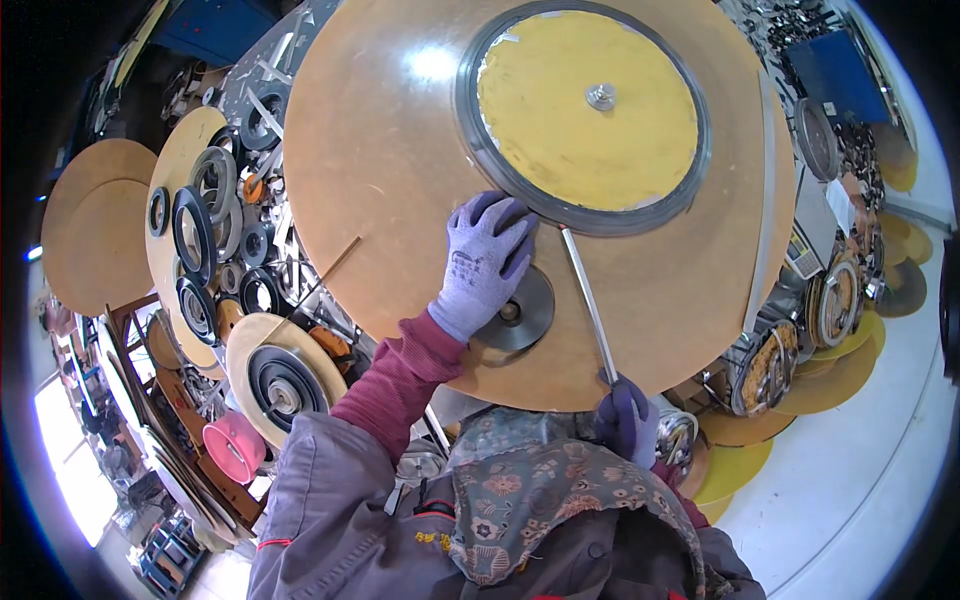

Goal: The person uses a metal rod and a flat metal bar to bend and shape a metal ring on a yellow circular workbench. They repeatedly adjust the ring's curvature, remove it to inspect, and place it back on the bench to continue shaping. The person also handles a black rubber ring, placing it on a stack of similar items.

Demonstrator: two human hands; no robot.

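On the big round tan board (370, 130) lies a yellow disc (560, 110) with a dark rubber-like ring (640, 222) around it and a metal knob (600, 97) near its middle. My left hand (485, 260), in a light purple glove, rests at the ring's near left edge with its fingers bent and apart. Partly under that hand is a small grey disc with a centre hole (530, 310). My gloved right hand (628, 415) is closed around the near end of a long metal bar (590, 300), whose red-tipped far end lies close to the ring.
A long flat metal strip (765, 200) lies along the board's right side. Many black and grey rings (193, 235) crowd the left, beside a round piece with a dark coil (283, 385) and a pink spool (235, 446). A calculator-like device (802, 253) stands at right.
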